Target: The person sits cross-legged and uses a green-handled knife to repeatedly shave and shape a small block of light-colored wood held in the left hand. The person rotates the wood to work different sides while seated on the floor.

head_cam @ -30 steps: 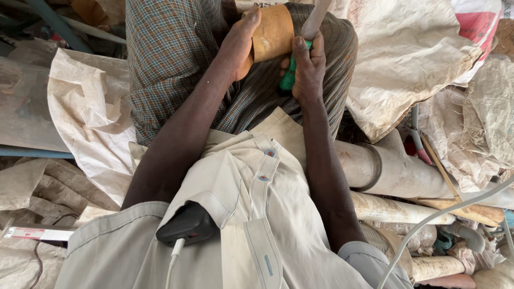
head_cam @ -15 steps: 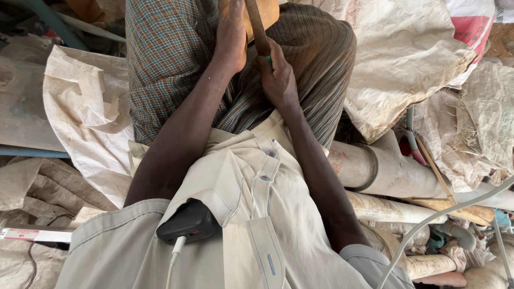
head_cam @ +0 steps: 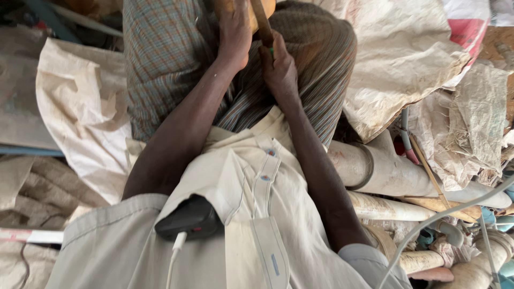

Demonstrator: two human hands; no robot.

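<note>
Orange-brown block (head_cam: 256, 10) at the top edge, on the checked lap (head_cam: 171, 59): left hand (head_cam: 234, 32) clasps it, right hand (head_cam: 278, 67) grips a brown tool (head_cam: 262, 24). Sacks (head_cam: 80, 107) left, pipes (head_cam: 375, 166) right crowd the lap.

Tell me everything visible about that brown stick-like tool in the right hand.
The brown tool is a narrow, wood-like shaft, slanting from the top edge down into the right hand, whose fingers wrap it. A bit of green shows at the grip. It crosses an orange-tan block gripped by the left hand. Both ends are hidden.
</note>
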